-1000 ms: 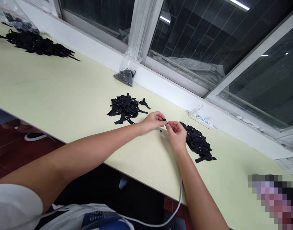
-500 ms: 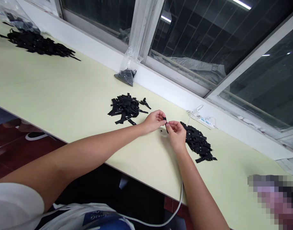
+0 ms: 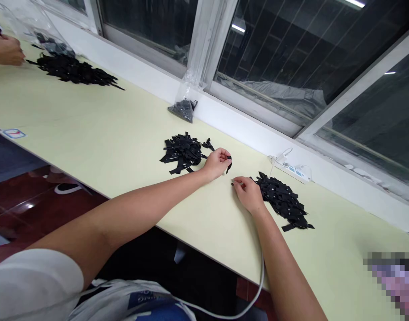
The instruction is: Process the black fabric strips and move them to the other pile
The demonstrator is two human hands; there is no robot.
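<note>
My left hand [image 3: 217, 164] is closed in a pinch on a short black fabric strip [image 3: 229, 164], which hangs from the fingertips. My right hand [image 3: 247, 192] is low over the table, its thumb and fingers pressed together. At those fingertips is a small dark ring-shaped piece [image 3: 233, 183]; whether they grip it I cannot tell. To the left of my left hand lies a loose pile of black strips [image 3: 182, 151]. Another pile of black strips [image 3: 281, 200] with small light spots lies just right of my right hand.
A clear bag of dark pieces [image 3: 184, 109] stands by the window wall. Farther left are a larger black pile [image 3: 77, 71] and a co-worker's hand [image 3: 5, 50]. A power strip [image 3: 293, 171] sits behind the right pile. A white cable [image 3: 254, 294] hangs over the table edge.
My hands have come apart. The black strip stays in my left hand, while my right hand has let go of it and moved down to the small dark ring. A co-worker's hand appears at left.
</note>
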